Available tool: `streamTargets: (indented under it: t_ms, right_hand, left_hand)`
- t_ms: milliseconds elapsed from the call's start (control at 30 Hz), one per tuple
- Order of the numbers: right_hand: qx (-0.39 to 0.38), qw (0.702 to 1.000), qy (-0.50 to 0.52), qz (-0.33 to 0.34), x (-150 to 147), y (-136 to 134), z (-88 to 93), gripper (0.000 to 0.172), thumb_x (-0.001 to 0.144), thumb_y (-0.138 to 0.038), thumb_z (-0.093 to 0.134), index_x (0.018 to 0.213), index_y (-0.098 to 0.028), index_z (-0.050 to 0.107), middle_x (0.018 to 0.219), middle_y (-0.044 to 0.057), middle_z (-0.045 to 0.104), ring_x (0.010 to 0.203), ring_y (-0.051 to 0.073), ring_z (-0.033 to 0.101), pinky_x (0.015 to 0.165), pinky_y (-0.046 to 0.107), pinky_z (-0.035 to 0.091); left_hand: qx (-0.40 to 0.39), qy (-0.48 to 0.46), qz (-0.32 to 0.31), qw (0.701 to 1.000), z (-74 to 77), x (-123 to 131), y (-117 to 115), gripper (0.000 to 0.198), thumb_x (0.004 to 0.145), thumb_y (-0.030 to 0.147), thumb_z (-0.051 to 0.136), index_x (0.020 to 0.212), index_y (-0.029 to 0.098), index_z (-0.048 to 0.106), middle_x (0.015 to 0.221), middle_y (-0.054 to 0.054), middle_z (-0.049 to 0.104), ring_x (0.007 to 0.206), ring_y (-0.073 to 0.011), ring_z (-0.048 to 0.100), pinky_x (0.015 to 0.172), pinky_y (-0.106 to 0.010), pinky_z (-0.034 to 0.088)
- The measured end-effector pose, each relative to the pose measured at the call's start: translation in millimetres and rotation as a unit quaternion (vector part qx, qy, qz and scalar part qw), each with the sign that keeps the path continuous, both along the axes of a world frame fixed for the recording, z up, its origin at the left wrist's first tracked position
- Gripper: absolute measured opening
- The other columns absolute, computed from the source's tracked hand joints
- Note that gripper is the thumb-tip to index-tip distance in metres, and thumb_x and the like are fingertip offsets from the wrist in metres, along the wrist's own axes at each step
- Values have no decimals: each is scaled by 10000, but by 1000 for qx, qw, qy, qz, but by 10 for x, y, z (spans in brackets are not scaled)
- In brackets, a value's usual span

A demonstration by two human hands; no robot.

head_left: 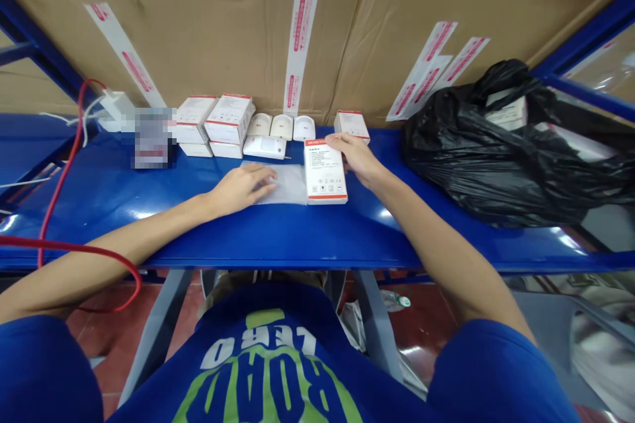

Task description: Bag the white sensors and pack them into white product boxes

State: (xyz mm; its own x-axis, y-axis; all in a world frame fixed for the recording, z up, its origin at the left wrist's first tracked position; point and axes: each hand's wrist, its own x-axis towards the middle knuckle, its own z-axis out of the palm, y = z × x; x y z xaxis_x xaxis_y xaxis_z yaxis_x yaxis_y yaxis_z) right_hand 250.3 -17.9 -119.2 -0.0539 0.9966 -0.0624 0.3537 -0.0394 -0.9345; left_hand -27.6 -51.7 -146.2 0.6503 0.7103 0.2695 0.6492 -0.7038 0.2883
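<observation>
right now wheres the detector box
In the head view, the white and red detector box lies on the blue workbench under the right hand, just right of the clear plastic sheet beneath the left hand.

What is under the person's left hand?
A translucent plastic sheet lies under the left hand; the part beneath the palm is covered and cannot be seen.

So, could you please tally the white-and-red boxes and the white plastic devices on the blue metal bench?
White-and-red cardboard boxes: 6, including the one under the right hand
Rounded white plastic devices: 3
Flat white plastic device: 1
Total: 10
Blurred item not counted.
</observation>
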Motion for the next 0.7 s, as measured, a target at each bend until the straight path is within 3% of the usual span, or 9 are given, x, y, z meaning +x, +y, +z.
streamTargets:
  t_ms: [67, 133, 233, 300, 367, 533, 700]
  right_hand:
    - [5, 996, -85, -1, 47, 28, 2, 307, 983, -434, 556, 1115, -185, 678, 1001, 138, 731, 893, 278, 718, 722, 416, 603]
    - [64, 978, -196, 8, 65, -9, 10, 426, 990, -420, 535, 1307, -156, 639, 1256, 198, 699, 1170, 351, 681, 980, 538, 566]
    - [177, 920, -324, 127, 80, -152, 33, 705, 904, -501, 676, 1523, -206, 513, 1655, 174, 405, 1529, 424, 377, 1232, 636, 329]
    - [191, 878, -359, 251, 86, -254, 37, 850, 795, -569, 792, 1537, -259, 515, 1747, 118, 238, 1596, 449, 225, 1266, 641, 265]
    - [183, 851, -379, 316, 82, -321, 28, 805, 752, -520, 848, 1470, -263, 590, 1750, 109, 234, 1603, 450, 203, 1269, 629, 273]
    - [222, 837, -397, 304, 80, -341, 36, 533, 777, -316, 840, 1284, -236, 697, 1668, 141, 409, 1557, 411, 355, 1250, 618, 333]
    - [299, 833, -383, 264, 120, -381, 111, 474, 774, -245, 829, 1234, -251, 716, 1693, 105, 374, 1562, 438, 330, 1211, 646, 394]
  left_hand:
    - [7, 46, -16, 999, -67, 4, 24, 349, 1034, 400, 463, 1130, 180, 715, 1080, -111, 721, 1040, -263, 682, 937, -411, 567]
    - [16, 58, -24, 998, -105, 7, 33, 356, 1039, 398, 457, 1161, 183, 714, 1128, -121, 705, 1086, -276, 664, 984, -437, 553]
    - [16, 57, -26, 998, -117, 2, 38, 367, 1046, 402, 448, 1193, 186, 705, 1138, -119, 692, 1096, -278, 653, 1003, -443, 545]
    - [16, 60, -27, 998, -117, -2, 40, 372, 1047, 403, 446, 1199, 180, 702, 1135, -121, 688, 1098, -284, 651, 1007, -450, 543]
    - [17, 62, -28, 998, -117, -5, 43, 377, 1048, 401, 442, 1204, 175, 699, 1136, -124, 686, 1094, -286, 651, 1009, -455, 540]
    - [7, 59, -27, 998, -112, -12, 46, 379, 1041, 402, 443, 1203, 175, 699, 1147, -128, 687, 1094, -290, 654, 1000, -456, 540]
    - [-52, -18, 2, 998, -78, 3, 20, 342, 999, 442, 518, 1150, 207, 713, 1077, -99, 711, 1036, -281, 673, 968, -442, 544]
